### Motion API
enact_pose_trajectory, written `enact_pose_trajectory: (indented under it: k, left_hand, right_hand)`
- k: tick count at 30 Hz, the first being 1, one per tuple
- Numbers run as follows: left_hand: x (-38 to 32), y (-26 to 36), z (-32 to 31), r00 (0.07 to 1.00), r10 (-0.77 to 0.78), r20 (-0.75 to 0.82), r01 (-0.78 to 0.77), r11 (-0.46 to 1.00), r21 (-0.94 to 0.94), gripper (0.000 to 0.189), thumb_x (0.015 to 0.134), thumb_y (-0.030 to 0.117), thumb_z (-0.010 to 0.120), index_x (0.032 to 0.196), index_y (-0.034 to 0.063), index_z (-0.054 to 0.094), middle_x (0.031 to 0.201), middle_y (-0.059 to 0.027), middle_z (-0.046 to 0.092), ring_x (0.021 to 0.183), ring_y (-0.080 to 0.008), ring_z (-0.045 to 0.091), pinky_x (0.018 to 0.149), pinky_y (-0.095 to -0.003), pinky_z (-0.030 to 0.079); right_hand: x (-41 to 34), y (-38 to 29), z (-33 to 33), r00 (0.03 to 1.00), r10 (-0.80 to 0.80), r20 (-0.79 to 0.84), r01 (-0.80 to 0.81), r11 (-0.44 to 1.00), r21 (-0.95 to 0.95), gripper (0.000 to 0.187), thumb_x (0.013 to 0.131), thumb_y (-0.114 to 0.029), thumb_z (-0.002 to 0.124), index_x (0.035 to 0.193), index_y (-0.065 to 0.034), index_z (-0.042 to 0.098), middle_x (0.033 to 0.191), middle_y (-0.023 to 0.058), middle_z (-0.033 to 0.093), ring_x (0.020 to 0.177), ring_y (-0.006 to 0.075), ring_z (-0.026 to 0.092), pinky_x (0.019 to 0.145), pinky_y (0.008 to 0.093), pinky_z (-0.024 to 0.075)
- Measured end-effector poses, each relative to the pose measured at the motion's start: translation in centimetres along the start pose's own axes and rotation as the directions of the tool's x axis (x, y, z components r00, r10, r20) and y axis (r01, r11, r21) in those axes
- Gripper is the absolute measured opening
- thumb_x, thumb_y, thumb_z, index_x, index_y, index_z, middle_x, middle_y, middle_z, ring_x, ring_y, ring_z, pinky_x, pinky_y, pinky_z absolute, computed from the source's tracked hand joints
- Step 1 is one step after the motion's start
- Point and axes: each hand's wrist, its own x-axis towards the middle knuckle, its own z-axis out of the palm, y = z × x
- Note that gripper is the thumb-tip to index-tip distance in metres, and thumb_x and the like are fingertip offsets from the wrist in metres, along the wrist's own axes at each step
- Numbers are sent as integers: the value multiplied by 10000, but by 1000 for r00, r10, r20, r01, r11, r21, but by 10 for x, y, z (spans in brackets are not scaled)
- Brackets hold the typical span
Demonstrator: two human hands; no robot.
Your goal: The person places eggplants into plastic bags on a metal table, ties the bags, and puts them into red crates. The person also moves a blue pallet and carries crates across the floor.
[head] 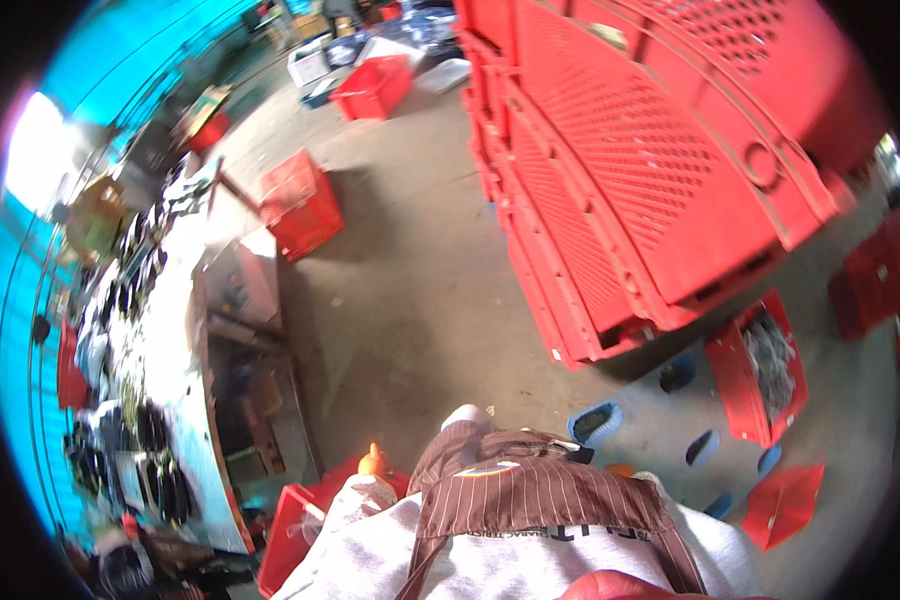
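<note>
My left hand (373, 460), in an orange glove, is low at the left of my body, with one finger or fingertip pointing up. Close beside it are a red plastic crate (285, 536) and a blurred red surface; whether the hand touches them is unclear. Of my right hand (620, 470), only a small orange patch shows past the right side of the brown striped apron (540, 495). What it may hold is hidden. A light grey shirt covers my arms, and one shoe (465, 415) points ahead over the concrete floor.
Large red perforated plastic crates (607, 150) are stacked at the right. A long worktable (195, 420) bearing dark and pale items runs along the left. A red crate (300, 202) stands beyond it. Blue-rimmed containers (596, 424) and a filled red crate (769, 367) are at the lower right.
</note>
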Motion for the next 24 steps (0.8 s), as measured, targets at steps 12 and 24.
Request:
enact_pose_trajectory:
  k: [12,24]
  left_hand:
    - [-40,-80,48,927,-366,-80,248,759,-603,531,932,602,435,787,109,564,600,-39,514,535,-200,523,511,-399,474]
    - [155,157,-80,970,-151,-190,-34,689,-724,481,966,515,465,828,88,638,663,-29,601,549,-162,558,502,-327,477]
  right_hand:
    - [132,-301,-58,944,-284,165,302,949,-91,357,906,-337,523,958,-23,685,850,94,698,787,223,643,727,348,484]
    - [240,-534,-109,978,-206,36,209,971,-114,352,945,-286,520,1111,-7,657,913,104,698,849,190,660,780,337,520]
